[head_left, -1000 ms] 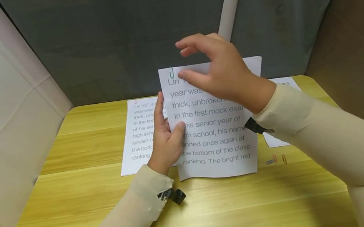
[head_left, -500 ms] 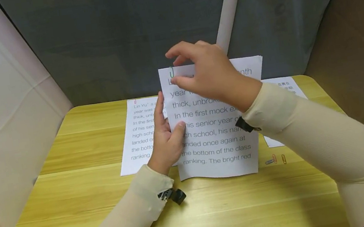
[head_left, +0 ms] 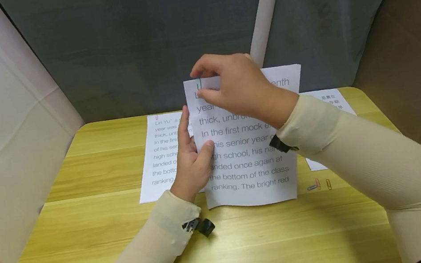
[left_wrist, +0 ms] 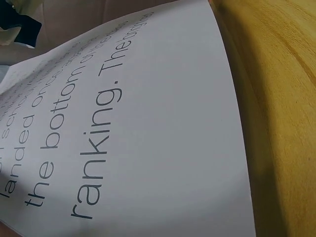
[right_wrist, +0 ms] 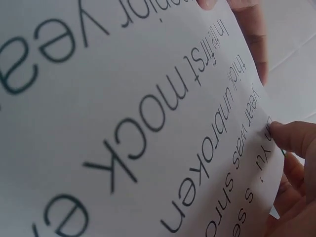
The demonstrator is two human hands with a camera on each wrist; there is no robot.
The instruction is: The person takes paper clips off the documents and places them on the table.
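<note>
A printed sheet [head_left: 251, 161] stands upright on the yellow table [head_left: 88, 238], its bottom edge on the wood. My left hand [head_left: 194, 151] grips its left edge, thumb on the front. A green paper clip [head_left: 198, 83] sits on the top-left corner. My right hand [head_left: 198, 82] pinches that corner at the clip, index finger over the top edge and thumb on the front. In the right wrist view the thumb [right_wrist: 294, 138] presses the sheet [right_wrist: 123, 123] near its corner. The left wrist view shows only the sheet's lower text [left_wrist: 123, 138] and the table [left_wrist: 286, 98].
A second printed sheet [head_left: 157, 157] with a red clip [head_left: 156, 118] lies flat behind my left hand. Another sheet [head_left: 329, 101] lies at the right rear. Loose paper clips [head_left: 318, 185] sit right of the upright sheet. A white pole [head_left: 265, 7] leans against the grey backdrop.
My right hand moved left and down from an open pose above the sheet, and its fingers closed on the clipped top-left corner. The left hand and the sheet stayed put.
</note>
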